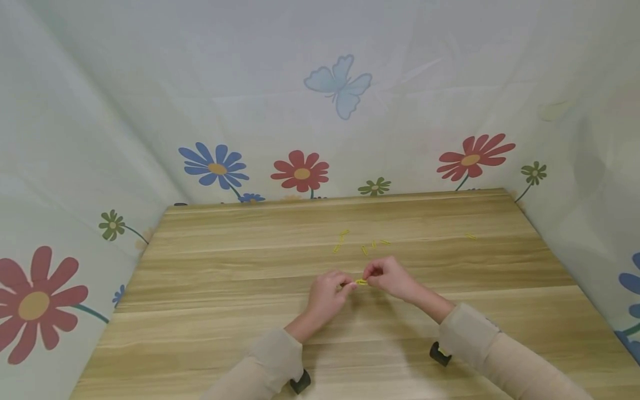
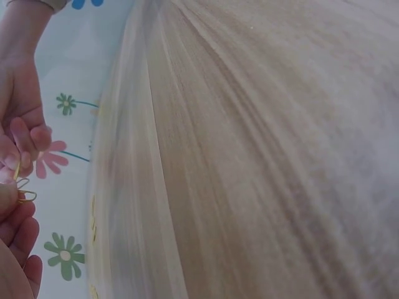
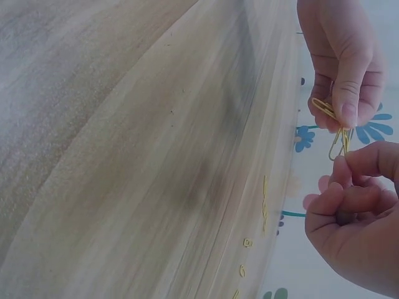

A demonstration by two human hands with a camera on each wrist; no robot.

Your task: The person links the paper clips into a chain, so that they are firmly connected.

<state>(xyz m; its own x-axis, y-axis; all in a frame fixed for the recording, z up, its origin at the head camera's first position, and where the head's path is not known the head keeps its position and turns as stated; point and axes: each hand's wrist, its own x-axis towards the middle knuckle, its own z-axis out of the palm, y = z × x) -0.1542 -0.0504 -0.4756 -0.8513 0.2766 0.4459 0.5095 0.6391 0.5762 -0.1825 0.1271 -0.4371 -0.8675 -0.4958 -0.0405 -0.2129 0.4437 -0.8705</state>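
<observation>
Over the middle of the table, my left hand (image 1: 327, 294) and right hand (image 1: 395, 278) meet fingertip to fingertip around small yellow wire paper clips (image 1: 361, 282). In the right wrist view, the left hand (image 3: 349, 62) pinches a paper clip (image 3: 324, 108) between thumb and fingers. Below it the right hand (image 3: 365, 212) pinches another paper clip (image 3: 336, 144) by its lower end. These clips touch or overlap; whether they are linked I cannot tell. From the left wrist view, a wire loop (image 2: 28, 196) sticks out beside the left thumb.
Beyond the hands, a short row of joined yellow paper clips (image 1: 341, 241) lies on the wood-grain table (image 1: 225, 266). Several single clips (image 1: 364, 250) lie to its right, one clip (image 1: 471, 236) farther off. A flower-printed curtain (image 1: 400, 128) hangs behind the table and at both sides.
</observation>
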